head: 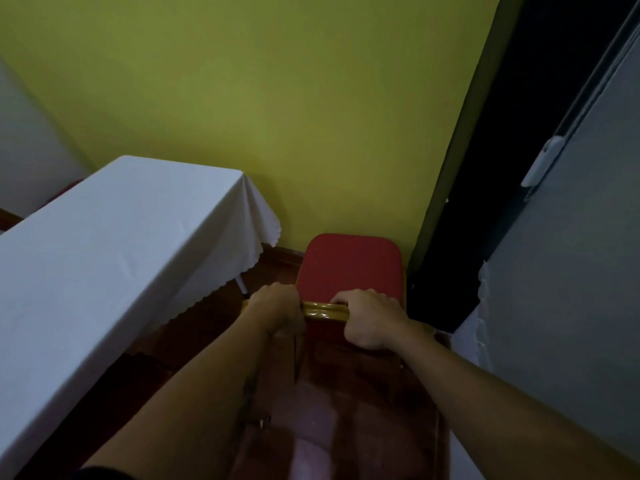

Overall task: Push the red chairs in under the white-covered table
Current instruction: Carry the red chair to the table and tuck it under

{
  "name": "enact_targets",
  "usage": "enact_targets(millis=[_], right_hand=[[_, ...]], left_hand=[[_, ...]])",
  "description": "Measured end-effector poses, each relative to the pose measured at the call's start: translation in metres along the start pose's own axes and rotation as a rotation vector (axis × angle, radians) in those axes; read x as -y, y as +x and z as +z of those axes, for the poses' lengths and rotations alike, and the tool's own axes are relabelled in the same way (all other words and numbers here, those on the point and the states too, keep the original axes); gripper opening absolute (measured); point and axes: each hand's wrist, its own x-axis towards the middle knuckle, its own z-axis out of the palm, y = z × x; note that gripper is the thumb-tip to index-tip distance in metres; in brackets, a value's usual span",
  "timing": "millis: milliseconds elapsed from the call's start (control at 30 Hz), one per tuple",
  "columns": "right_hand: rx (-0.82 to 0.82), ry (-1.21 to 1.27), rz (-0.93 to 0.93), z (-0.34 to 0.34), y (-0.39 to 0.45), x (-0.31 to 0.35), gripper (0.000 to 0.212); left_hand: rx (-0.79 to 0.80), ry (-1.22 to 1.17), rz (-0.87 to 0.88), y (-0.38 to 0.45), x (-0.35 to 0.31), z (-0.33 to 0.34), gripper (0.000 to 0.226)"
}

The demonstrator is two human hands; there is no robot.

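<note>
Both hands, left hand and right hand, clench the gold top rail of the red chair, standing right of the white-covered table, against the wall. Recommend turning it square before pushing, clear of the cloth hem.

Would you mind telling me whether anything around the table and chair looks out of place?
Yes: the red chair stands past the end of the white-covered table, seat towards the yellow wall, not tucked under. Both hands, left and right, grip its gold top rail. Nothing looks spilled or damaged.
</note>
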Motion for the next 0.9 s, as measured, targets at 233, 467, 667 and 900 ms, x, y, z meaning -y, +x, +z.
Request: enact_targets(millis=[233,467,667,900], right_hand=[[-0.023,0.008,0.01,-0.004,-0.013,0.001,0.054],[-0.012,-0.013,0.025,0.011,-0.047,0.013,0.048],[0.007,-0.008,0.036,0.025,-0.072,0.02,0.04],[-0.022,-0.016,0.051,0.031,-0.084,0.024,0.036]], left_hand=[[-0.077,-0.054,0.014,-0.011,-0.003,0.007,0.015],[-0.127,0.029,0.028,-0.047,-0.005,0.024,0.017],[-0.121,0.109,0.043,-0.069,-0.013,0.038,0.027],[-0.148,0.123,0.092,-0.086,-0.013,0.04,0.03]])
